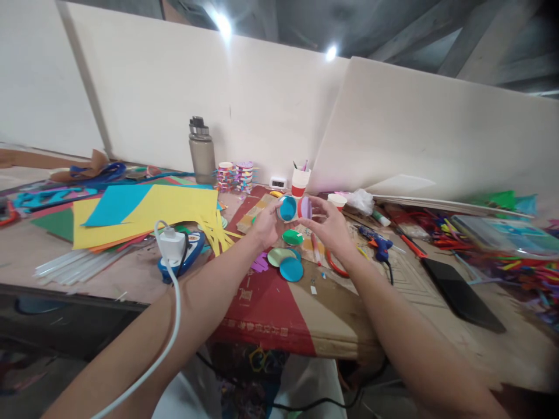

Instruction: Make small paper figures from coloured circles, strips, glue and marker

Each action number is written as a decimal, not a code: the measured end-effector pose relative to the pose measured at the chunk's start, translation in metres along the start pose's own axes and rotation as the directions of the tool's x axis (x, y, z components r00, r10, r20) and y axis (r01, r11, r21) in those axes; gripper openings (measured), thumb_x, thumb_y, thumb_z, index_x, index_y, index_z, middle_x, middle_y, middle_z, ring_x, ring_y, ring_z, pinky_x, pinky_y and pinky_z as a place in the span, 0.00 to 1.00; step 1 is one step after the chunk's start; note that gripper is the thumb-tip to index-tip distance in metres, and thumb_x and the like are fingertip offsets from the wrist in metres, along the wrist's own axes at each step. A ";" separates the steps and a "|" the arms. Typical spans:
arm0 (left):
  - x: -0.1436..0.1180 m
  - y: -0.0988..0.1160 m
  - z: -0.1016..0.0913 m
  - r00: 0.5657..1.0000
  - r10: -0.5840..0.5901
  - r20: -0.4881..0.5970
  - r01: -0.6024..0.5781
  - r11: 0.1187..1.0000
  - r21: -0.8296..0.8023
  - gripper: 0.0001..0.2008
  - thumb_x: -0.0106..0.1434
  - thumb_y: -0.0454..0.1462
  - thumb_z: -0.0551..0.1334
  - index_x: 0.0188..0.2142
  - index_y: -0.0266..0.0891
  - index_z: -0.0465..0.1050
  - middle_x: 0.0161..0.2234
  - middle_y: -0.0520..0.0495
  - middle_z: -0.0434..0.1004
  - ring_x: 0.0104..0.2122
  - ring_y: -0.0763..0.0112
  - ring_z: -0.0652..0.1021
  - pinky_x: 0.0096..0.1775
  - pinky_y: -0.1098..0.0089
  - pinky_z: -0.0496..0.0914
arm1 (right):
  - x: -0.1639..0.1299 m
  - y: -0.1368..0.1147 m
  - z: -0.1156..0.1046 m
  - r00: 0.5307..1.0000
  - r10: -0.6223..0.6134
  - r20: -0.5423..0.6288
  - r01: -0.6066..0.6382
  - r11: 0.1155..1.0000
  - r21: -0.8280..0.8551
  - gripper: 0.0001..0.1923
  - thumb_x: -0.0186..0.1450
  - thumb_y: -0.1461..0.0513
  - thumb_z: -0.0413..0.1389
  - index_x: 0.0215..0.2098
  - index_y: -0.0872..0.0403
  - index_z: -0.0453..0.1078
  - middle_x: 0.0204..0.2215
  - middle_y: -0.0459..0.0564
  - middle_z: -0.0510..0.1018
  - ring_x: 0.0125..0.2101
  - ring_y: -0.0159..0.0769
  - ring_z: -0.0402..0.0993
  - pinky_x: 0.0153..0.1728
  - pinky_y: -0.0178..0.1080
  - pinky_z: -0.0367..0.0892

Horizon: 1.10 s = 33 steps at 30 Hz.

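My left hand [266, 226] is closed around a small paper cup with a blue round face [287, 208] inside a pale rim. Just beside it, the fingers of my right hand [329, 222] grip a round purple piece with a red side [305, 208]. The two pieces are held close together above the table; whether they touch is unclear. Below my hands lie a green disc [292, 237], a pale green disc [279, 256] and a blue disc [291, 269]. Purple paper strips [260, 263] lie to their left.
Yellow and blue paper sheets [148, 209], a power strip [181, 256] and clear glue sticks [72, 266] are at left. A bottle [202, 152] and strip-wrapped cups [236, 176] stand behind. At right lie a blue glue gun [382, 245] and a black phone [463, 294]. A white cable crosses my left forearm.
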<state>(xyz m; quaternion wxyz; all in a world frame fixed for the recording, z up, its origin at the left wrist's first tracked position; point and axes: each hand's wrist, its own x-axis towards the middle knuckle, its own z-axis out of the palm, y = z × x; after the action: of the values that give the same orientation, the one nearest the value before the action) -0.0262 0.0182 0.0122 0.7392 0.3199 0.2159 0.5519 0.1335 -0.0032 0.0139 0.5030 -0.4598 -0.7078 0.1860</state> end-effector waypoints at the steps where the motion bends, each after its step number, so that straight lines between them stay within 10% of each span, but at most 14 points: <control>1: -0.001 -0.002 0.003 1.000 0.004 0.011 -0.004 1.000 0.008 0.13 0.61 0.36 0.57 0.44 0.40 0.74 0.34 0.46 0.80 0.36 0.65 0.80 0.40 0.64 0.75 | -0.003 -0.004 0.002 1.000 -0.012 0.001 0.012 1.000 0.020 0.30 0.56 0.55 0.65 0.55 0.53 0.67 0.51 0.57 0.74 0.43 0.40 0.75 0.45 0.44 0.72; 20: -0.018 -0.019 0.014 0.957 0.119 0.264 -0.173 0.966 0.193 0.28 0.57 0.36 0.64 0.58 0.47 0.67 0.53 0.47 0.74 0.52 0.62 0.75 0.50 0.67 0.69 | -0.013 -0.009 0.011 0.977 -0.178 -0.119 0.149 0.964 -0.219 0.29 0.54 0.66 0.64 0.53 0.51 0.64 0.50 0.57 0.66 0.50 0.46 0.68 0.51 0.49 0.70; 29: -0.016 -0.019 0.007 0.932 0.314 0.184 -0.363 0.777 0.514 0.20 0.54 0.31 0.63 0.47 0.43 0.74 0.47 0.49 0.76 0.50 0.64 0.73 0.53 0.67 0.68 | -0.018 -0.010 0.014 0.939 -0.325 -0.114 0.266 0.895 -0.358 0.32 0.55 0.68 0.62 0.56 0.51 0.58 0.51 0.59 0.63 0.55 0.49 0.62 0.56 0.53 0.64; 33: -0.015 -0.012 0.014 0.972 0.214 0.093 -0.230 0.948 0.218 0.22 0.55 0.31 0.60 0.50 0.40 0.70 0.43 0.46 0.78 0.44 0.63 0.77 0.49 0.61 0.72 | -0.016 -0.011 0.009 0.949 -0.297 -0.110 0.265 0.934 -0.239 0.33 0.56 0.61 0.64 0.57 0.51 0.58 0.53 0.60 0.62 0.53 0.47 0.64 0.48 0.50 0.70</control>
<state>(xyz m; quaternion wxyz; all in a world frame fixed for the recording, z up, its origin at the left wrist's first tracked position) -0.0132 -0.0012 0.0128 0.6379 0.4433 0.2148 0.5920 0.1218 -0.0202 0.0095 0.5198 -0.4192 -0.7443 -0.0016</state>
